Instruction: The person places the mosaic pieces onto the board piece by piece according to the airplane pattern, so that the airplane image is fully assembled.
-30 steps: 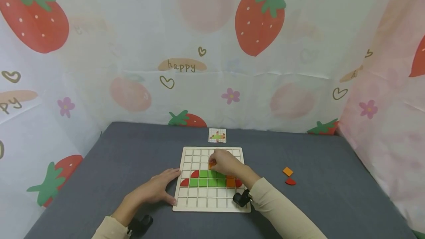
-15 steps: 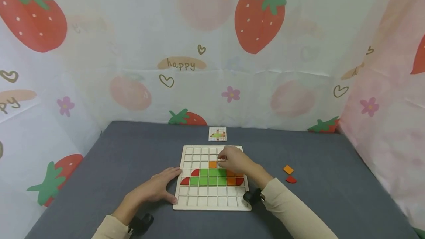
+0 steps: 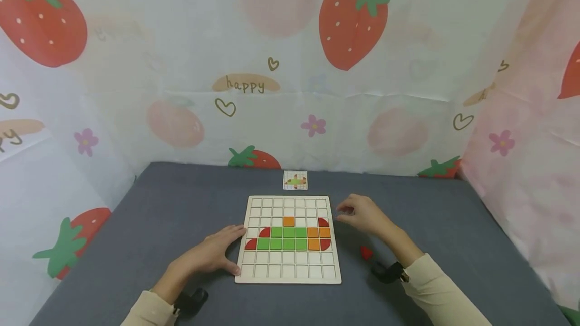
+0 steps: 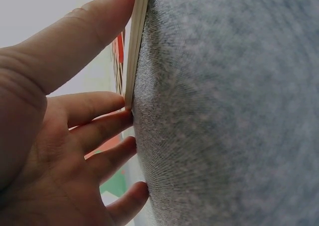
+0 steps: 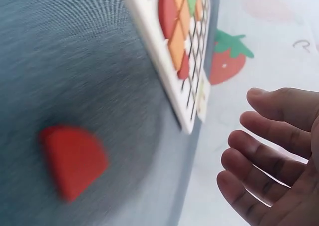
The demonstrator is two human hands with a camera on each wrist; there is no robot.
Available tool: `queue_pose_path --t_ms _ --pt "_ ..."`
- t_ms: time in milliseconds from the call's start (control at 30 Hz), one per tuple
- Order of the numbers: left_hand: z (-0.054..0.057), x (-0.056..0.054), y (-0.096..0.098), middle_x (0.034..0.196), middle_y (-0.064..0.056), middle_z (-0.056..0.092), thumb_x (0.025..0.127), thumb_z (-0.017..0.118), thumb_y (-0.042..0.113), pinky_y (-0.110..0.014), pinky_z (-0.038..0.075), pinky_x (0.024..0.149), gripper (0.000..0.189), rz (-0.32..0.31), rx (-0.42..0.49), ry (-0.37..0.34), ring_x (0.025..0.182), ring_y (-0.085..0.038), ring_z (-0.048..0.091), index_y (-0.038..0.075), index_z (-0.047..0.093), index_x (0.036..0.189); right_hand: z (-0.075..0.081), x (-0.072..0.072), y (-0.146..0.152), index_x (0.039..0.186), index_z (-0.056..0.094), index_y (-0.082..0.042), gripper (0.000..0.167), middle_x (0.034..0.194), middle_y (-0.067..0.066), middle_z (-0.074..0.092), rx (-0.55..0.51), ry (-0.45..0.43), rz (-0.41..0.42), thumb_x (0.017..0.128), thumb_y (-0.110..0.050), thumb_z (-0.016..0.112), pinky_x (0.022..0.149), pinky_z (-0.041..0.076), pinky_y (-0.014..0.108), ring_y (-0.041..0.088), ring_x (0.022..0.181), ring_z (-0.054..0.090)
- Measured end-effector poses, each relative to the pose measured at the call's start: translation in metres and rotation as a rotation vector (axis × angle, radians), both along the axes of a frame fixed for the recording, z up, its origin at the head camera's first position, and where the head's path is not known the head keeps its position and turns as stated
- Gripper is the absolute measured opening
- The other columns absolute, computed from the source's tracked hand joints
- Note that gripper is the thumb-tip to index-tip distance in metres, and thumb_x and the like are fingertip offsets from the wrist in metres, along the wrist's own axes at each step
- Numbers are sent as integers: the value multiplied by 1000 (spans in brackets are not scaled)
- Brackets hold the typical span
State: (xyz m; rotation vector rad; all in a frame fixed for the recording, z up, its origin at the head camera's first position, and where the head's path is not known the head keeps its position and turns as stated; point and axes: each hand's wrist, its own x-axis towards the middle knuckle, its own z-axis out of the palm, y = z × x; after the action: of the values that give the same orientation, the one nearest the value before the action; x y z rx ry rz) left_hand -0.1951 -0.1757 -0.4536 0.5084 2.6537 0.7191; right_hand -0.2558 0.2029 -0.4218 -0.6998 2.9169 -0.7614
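Note:
A pale wooden grid board lies on the table. Green squares, orange squares and red rounded pieces fill some cells, and a lone orange square sits one row above the greens. My left hand rests at the board's left edge, fingers and thumb spread; in the left wrist view the thumb touches the rim. My right hand hovers off the board's upper right side, fingers loosely bent around nothing. Below it a red quarter-round piece lies on the cloth.
A small picture card with a coloured grid pattern lies behind the board. Dark grey cloth covers the table. A strawberry-printed curtain hangs at the back and sides.
My right hand has come off the board and moved right, uncovering a red piece at the upper right. A loose red piece shows farther left; the loose orange square is out of sight.

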Motion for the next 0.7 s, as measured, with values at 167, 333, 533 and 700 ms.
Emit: queue_pose_path --t_ms 167,333,533,700 --pt "0 0 0 153 -20 38 67 87 28 -67 24 109 96 -3 -2 0 145 -44 27 -2 41 145 -4 10 23 104 73 -1 21 96 7 66 5 22 3 87 -14 71 75 52 34 18 85 61" --pt "0 0 -1 153 -21 39 66 87 29 -67 25 110 97 -9 -1 6 145 -44 27 -3 41 145 -9 18 45 102 73 -1 19 94 6 66 9 35 -25 87 -13 71 73 52 32 17 84 61" --pt "0 1 -1 152 -22 39 65 87 30 -66 25 110 97 -17 5 15 144 -45 28 -4 41 144 -18 30 57 100 73 -3 18 94 3 67 7 10 -33 85 -12 72 72 52 31 17 84 63" --pt "-2 -1 -2 152 -22 39 66 87 31 -67 25 109 98 -13 16 4 144 -44 28 -3 41 145 -27 39 56 101 73 -4 19 96 2 66 -11 -85 12 83 -10 74 70 51 26 16 86 62"
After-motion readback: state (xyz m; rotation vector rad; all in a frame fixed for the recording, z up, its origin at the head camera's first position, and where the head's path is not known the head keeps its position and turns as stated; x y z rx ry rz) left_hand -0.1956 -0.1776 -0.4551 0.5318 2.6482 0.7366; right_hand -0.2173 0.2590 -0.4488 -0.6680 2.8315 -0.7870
